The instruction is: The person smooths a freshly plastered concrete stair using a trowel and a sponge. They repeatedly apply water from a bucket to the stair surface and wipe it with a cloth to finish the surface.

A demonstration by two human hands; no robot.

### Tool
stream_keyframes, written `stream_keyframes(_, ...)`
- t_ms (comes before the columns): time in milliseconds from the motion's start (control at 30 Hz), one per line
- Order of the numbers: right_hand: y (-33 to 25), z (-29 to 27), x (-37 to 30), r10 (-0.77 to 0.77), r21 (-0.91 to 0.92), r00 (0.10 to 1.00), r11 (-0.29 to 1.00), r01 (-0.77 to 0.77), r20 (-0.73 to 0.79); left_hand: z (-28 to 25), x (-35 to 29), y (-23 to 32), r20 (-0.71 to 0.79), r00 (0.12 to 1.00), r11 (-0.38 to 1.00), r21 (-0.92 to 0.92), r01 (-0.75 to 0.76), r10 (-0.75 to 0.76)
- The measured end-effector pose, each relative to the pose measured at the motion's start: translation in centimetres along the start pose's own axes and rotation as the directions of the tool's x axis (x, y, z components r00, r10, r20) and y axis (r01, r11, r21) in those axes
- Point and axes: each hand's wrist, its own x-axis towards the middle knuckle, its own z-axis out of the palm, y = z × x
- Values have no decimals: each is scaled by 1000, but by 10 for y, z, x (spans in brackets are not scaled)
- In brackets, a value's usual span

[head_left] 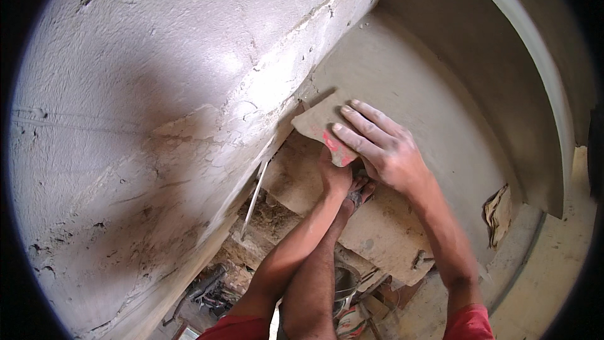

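Note:
A dusty grey-brown sheet with red marks (319, 118), which looks like sandpaper, is between my hands in the middle of the head view. My right hand (393, 151) lies over its right edge, fingers nearly straight on top; the thumb is mostly hidden. From below, my left hand (336, 176) grips the sheet's lower edge, and its fingers are largely covered by it. Beneath and beyond the sheet stretches a smooth grey plastered surface (402, 69). My bare foot (358, 194) shows just below my hands.
A rough whitish wall (145, 88) rises on the left. To the right, a curved grey side (503, 69) bounds the plastered surface. Folded brown paper (497, 215) lies there. A thin white rod (254, 201) leans near the wall. Below are dusty boards (393, 230) and jumbled clutter (211, 286).

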Motion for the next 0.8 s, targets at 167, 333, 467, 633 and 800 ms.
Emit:
stream_keyframes(167,46,15,22,-159,19,987,987,159,31,1,8,11,11,996,994,-62,-86,87)
stream_keyframes(333,71,22,41,-171,51,980,985,166,106,4,7,20,15,993,988,-109,-111,114)
stream_keyframes(467,65,11,40,-142,70,971,989,131,193,2,5,18,24,996,990,-114,-88,91)
stream_keyframes(633,44,-45,16,-78,128,930,991,34,359,0,10,12,80,997,996,-88,-11,18)
stream_keyframes(800,41,-53,31,-31,-70,982,997,44,186,5,8,22,26,998,989,-134,-60,64)
